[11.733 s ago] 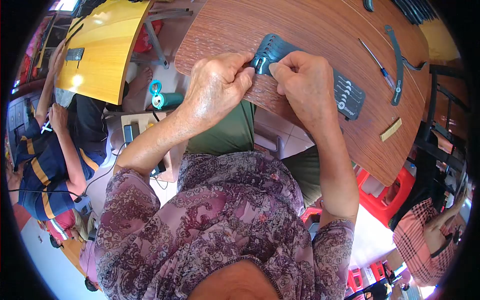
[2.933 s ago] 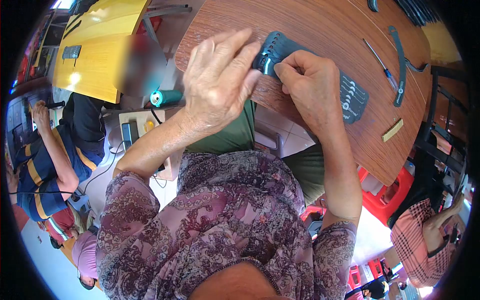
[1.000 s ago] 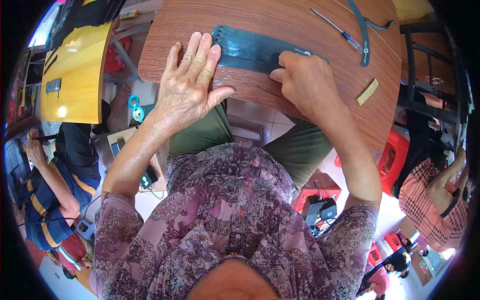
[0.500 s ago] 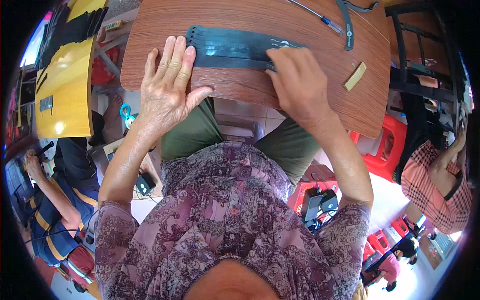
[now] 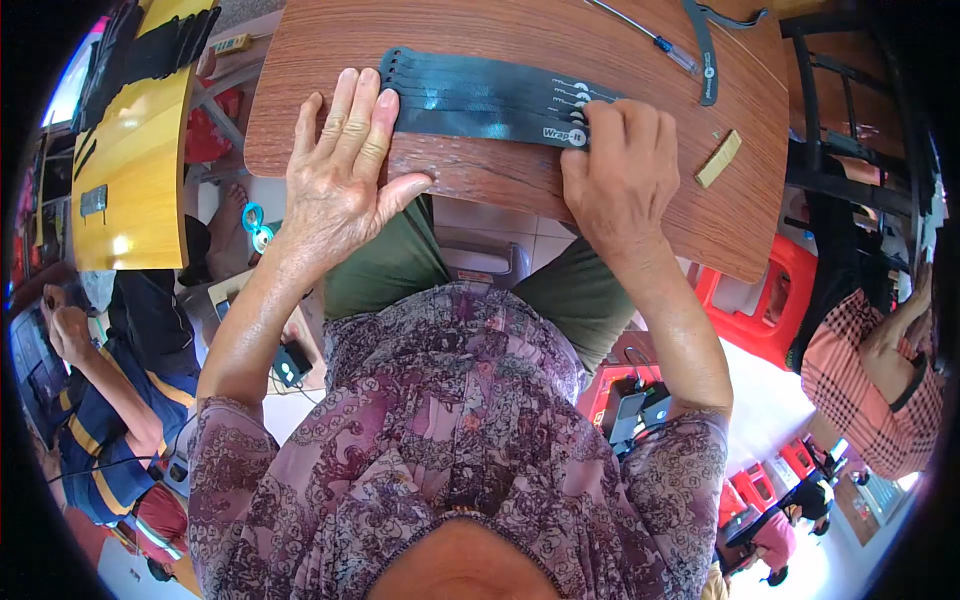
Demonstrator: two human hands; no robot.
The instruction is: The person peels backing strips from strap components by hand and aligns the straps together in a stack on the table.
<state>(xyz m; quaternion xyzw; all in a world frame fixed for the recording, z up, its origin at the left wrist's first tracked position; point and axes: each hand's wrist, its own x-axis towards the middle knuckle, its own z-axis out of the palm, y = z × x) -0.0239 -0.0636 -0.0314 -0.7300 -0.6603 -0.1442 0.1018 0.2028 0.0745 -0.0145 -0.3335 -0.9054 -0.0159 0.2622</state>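
A stack of dark teal straps (image 5: 480, 98) lies fanned on the brown wooden table (image 5: 460, 172), with a row of holes at its left end and white "Wrap-It" print towards the right. My left hand (image 5: 345, 170) lies flat with fingers spread, its fingertips touching the left end of the straps. Curled over the right end of the stack is my right hand (image 5: 622, 165), which hides the tips of the straps.
A screwdriver (image 5: 660, 42), a looped strap (image 5: 708, 60) and a yellowish block (image 5: 718, 159) lie on the right of the table. At the left, a yellow table (image 5: 150, 200) bears black straps. A red stool (image 5: 765, 310) stands at the right. Other people sit on both sides.
The straps, earlier bunched and partly curled, now lie flat and extended. My left hand has gone from raised to flat at their left end. My right hand has moved to their right end.
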